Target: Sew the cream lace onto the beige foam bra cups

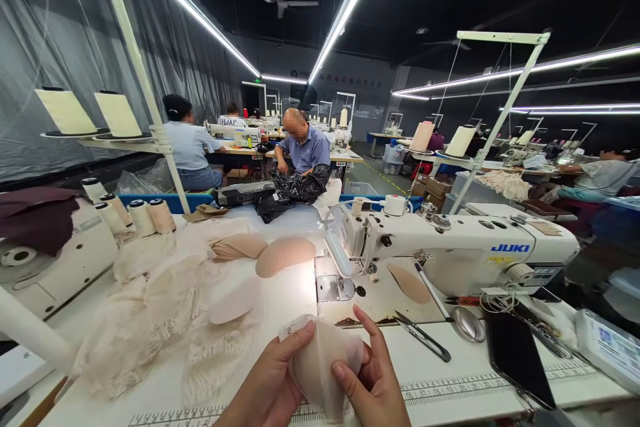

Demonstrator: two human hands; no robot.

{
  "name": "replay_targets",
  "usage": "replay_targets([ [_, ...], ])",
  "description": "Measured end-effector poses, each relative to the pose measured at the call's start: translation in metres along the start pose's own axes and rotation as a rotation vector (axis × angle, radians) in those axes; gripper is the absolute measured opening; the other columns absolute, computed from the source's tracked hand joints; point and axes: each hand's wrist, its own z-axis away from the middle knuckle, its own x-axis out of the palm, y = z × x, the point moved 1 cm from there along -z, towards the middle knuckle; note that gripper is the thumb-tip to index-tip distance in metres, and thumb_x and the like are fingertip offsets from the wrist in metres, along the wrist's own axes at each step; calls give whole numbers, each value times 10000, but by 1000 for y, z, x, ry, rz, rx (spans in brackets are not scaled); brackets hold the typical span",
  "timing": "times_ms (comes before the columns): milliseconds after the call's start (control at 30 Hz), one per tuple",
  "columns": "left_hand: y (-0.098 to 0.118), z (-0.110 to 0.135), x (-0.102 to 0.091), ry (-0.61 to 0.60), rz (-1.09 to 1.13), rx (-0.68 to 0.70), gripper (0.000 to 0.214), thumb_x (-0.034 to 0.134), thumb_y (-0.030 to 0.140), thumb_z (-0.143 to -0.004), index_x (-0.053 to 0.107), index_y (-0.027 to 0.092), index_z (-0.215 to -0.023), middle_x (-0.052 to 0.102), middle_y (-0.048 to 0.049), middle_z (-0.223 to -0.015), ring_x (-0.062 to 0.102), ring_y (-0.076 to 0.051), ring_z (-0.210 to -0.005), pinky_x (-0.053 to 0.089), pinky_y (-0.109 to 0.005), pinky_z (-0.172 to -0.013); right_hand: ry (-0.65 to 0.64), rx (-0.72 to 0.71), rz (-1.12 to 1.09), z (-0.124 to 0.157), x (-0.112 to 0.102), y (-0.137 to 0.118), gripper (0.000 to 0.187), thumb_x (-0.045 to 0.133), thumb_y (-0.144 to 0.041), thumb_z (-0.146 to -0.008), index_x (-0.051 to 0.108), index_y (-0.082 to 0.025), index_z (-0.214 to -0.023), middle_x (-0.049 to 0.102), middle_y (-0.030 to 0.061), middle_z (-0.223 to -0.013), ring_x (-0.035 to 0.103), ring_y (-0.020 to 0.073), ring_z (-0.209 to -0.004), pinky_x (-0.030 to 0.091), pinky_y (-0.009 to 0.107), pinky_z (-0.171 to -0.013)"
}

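A beige bra cup [320, 363] with a lace-like edge and a seam down its middle is held up in front of me at the table's near side. My left hand [275, 373] grips its left side, thumb on top. On the right, my right hand [373, 377] pinches it with the thumb, while the index finger points up. Just beyond my hands is the lit needle area of a white JUKI sewing machine [450, 240]. Several beige oval cup pieces [287, 257] lie left of the needle, and another oval piece [409, 282] rests on the machine bed.
Lace fabric [150, 310] is heaped on the left. Thread snips [425, 337], a pen [433, 290], a round metal dish [469, 324] and a black phone [517, 353] lie right. A black plastic bag [293, 190] sits behind the table; a co-worker [305, 143] sits beyond.
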Motion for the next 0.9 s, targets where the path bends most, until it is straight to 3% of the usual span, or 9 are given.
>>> replay_targets([
  [167, 0, -5, -4, -11, -20, 42, 383, 940, 324, -808, 790, 106, -1085, 807, -157, -1111, 766, -334, -1048, 616, -386, -900, -13, 11, 5, -4, -2, 0, 1105, 886, -617, -790, 282, -257, -1642, 776, 69, -988, 747, 281, -895, 570, 420, -890],
  [333, 1, -6, -5, -16, -29, 45, 412, 945, 356, -800, 803, 101, -1091, 807, -160, -1121, 770, -324, -1021, 628, -369, -866, 2, 30, -2, -9, -3, -2, 1068, 907, -607, -765, 369, -252, -1617, 774, 61, -961, 751, 282, -910, 578, 408, -893],
  [600, 2, -13, -5, -32, -46, 61, 382, 944, 336, -800, 808, 103, -1069, 819, -145, -1040, 768, -320, -1022, 623, -355, -877, -7, 8, 14, -14, -1, 2, 1034, 882, -591, -806, 336, -248, -1614, 780, 57, -953, 739, 260, -862, 563, 376, -866],
  [700, 3, -14, -1, -24, -79, 82, 401, 959, 319, -768, 809, 103, -1070, 819, -140, -1005, 768, -324, -1004, 621, -359, -874, -67, 45, 7, -16, 1, 0, 1110, 880, -637, -789, 280, -260, -1643, 770, 62, -978, 738, 274, -897, 559, 398, -887],
  [833, 17, -14, -4, -11, -165, 108, 427, 936, 434, -777, 814, 114, -1032, 808, -152, -982, 766, -333, -958, 620, -377, -833, -253, 139, 79, -13, -8, 1, 1388, 940, -697, -653, 114, -292, -1692, 745, 45, -1007, 740, 312, -977, 552, 442, -918],
  [900, 28, -20, -10, -130, -382, 183, 494, 858, 548, -835, 809, 116, -1069, 799, -172, -980, 762, -348, -926, 617, -415, -814, -322, 150, 239, -15, -20, 3, 1253, 885, -659, -764, 124, -317, -1697, 726, 18, -940, 743, 292, -921, 553, 433, -901],
])
